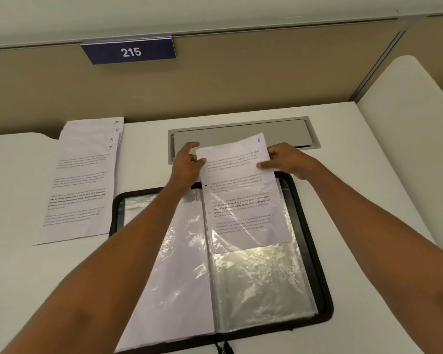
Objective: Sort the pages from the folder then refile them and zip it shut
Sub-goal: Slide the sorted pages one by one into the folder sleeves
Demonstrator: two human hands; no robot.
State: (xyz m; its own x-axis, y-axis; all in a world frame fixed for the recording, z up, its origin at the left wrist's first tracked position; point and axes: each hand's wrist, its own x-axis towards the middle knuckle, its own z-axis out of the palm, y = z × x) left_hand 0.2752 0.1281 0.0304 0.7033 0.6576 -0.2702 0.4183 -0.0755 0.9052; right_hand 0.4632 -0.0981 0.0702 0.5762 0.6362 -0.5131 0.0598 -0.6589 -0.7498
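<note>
A black zip folder (315,251) lies open on the white desk, its clear plastic sleeves spread left and right. A printed page numbered 6 (238,175) sits partway inside the right-hand sleeve (261,282), its lower half under the plastic and its top sticking out past the folder's far edge. My left hand (187,163) grips the page's upper left edge. My right hand (288,159) pinches its upper right edge, thumb on the paper. The left sleeve (179,264) holds a white sheet.
A fanned stack of pages (82,180) numbered 7 to 10 lies on the desk left of the folder. A grey cable flap (243,134) is set into the desk behind my hands. A beige partition with a blue "215" plate (129,51) stands at the back.
</note>
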